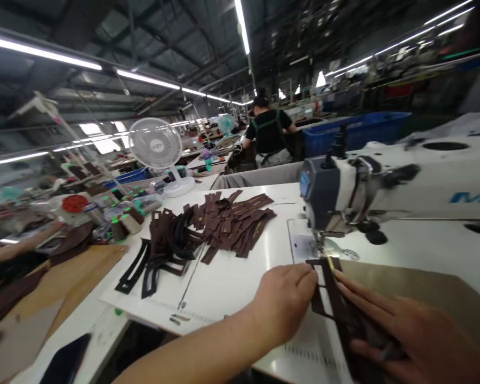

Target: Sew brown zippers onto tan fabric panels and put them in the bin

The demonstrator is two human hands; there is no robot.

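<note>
On the white sewing table (240,298), my left hand (286,301) is closed, its fingertips pinching the left edge of a dark brown fabric piece (336,304) with a slot-like opening. My right hand (416,325) grips the same piece from the right, index finger stretched along it and thumb lower down. A short stretch of gold zipper teeth (331,262) shows at the piece's far end, just in front of the needle area of the sewing machine (324,197). Part of the piece is hidden under my right hand.
Left of centre lie a pile of brown zipper strips (240,224) and several black slotted frames (134,269). A white fan (156,144), thread spools (132,221) and a dark phone (66,360) are further left. A co-worker (269,130) sits ahead beside a blue bin (356,130).
</note>
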